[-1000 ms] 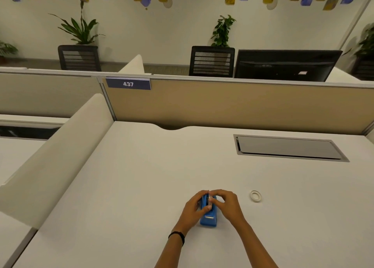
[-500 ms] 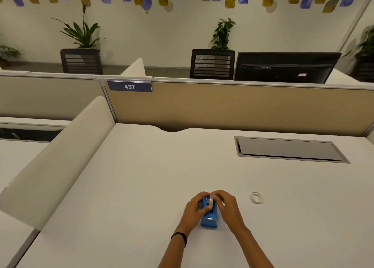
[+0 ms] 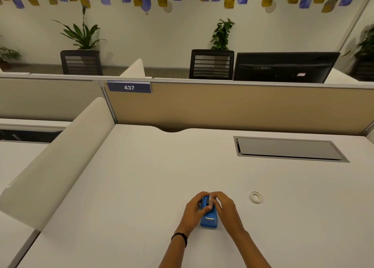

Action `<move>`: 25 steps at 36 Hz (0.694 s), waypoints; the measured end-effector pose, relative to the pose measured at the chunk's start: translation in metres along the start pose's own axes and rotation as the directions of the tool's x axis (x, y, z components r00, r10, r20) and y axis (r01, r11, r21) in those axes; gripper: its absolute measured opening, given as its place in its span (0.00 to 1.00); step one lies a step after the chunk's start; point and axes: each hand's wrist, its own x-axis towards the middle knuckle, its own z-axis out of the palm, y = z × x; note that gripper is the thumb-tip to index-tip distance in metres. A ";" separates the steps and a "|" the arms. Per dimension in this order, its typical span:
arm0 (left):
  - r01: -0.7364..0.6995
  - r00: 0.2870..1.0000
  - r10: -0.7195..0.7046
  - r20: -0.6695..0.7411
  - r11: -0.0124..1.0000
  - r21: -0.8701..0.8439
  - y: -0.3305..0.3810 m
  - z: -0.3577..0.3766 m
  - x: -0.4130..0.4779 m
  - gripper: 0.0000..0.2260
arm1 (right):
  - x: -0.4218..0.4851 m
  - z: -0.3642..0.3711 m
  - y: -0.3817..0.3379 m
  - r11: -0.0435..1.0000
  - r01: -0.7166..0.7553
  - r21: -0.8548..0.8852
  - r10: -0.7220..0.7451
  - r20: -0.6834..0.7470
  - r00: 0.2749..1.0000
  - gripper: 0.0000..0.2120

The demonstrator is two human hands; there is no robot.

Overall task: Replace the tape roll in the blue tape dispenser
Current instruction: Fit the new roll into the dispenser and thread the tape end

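We have our left hand wrapped around the left side of the blue tape dispenser, fingers closed against its body, a dark band on that wrist. Our right hand comes in from the other side, its fingertips pinched on a pale tape roll standing on edge in the top of the dispenser; how deep the roll sits in its cradle we cannot tell, since our fingers cover it. The dispenser rests on the white surface, near its front edge, with its low end toward us. Well to the right of our hands a second white ring of tape lies flat on the surface. Farther back on the right, a grey rectangular hatch is set into the surface.
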 end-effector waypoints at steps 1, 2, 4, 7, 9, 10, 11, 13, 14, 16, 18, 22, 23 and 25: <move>0.000 1.000 0.000 0.001 1.000 -0.001 0.000 0.000 0.000 0.15 | 0.000 0.001 0.003 1.000 0.000 -0.003 0.000 0.006 1.000 0.11; -0.002 1.000 0.002 0.003 1.000 -0.002 0.001 0.000 0.000 0.15 | 0.000 0.002 0.006 1.000 0.009 -0.014 -0.009 0.005 1.000 0.12; -0.005 1.000 0.005 0.008 1.000 -0.001 0.001 0.000 -0.001 0.15 | 0.002 0.004 0.010 0.998 0.021 -0.061 -0.022 -0.021 1.000 0.12; -0.008 1.000 0.008 0.019 1.000 0.002 0.000 -0.001 -0.002 0.15 | 0.005 0.002 0.006 0.996 -0.031 0.083 0.035 -0.051 0.998 0.09; -0.007 1.000 0.006 0.029 1.000 0.008 -0.001 -0.002 -0.002 0.16 | 0.006 0.002 0.005 0.994 -0.031 0.103 0.039 -0.071 0.997 0.08; -0.006 0.999 0.006 0.033 1.000 0.011 -0.002 -0.002 -0.003 0.16 | 0.006 0.001 0.004 0.993 -0.029 0.110 0.038 -0.081 0.996 0.07; -0.006 0.999 0.005 0.037 1.000 0.013 -0.002 -0.003 -0.003 0.16 | 0.005 0.001 0.004 0.994 -0.017 0.106 0.027 -0.087 0.996 0.06; -0.004 0.999 0.004 0.038 1.000 0.014 -0.001 -0.003 -0.004 0.16 | 0.005 0.000 0.004 0.994 0.000 0.107 0.011 -0.099 0.995 0.05; -0.003 0.999 0.002 0.034 1.000 0.012 -0.001 -0.002 -0.004 0.15 | 0.004 0.000 0.003 0.994 0.012 0.108 -0.001 -0.105 0.994 0.05; -0.002 1.000 0.002 0.014 1.000 0.008 0.001 -0.001 -0.004 0.12 | 0.004 -0.001 0.002 0.994 0.026 0.108 -0.015 -0.107 0.994 0.04; -0.003 1.000 0.003 -0.010 1.000 0.003 0.002 0.000 -0.003 0.10 | 0.003 -0.002 0.002 0.993 0.040 0.110 -0.030 -0.098 0.995 0.04; -0.017 0.999 0.017 -0.040 1.000 0.012 0.003 0.003 -0.001 0.10 | 0.001 -0.003 0.003 0.992 0.063 0.111 -0.056 -0.061 0.997 0.07; -0.019 0.999 0.019 -0.044 1.000 0.010 0.003 0.004 -0.001 0.11 | 0.000 -0.003 0.003 0.992 0.064 0.111 -0.058 -0.058 0.997 0.07; -0.019 0.999 0.019 -0.043 1.000 0.006 0.003 0.004 -0.002 0.12 | -0.001 -0.003 0.003 0.991 0.065 0.114 -0.057 -0.069 0.996 0.06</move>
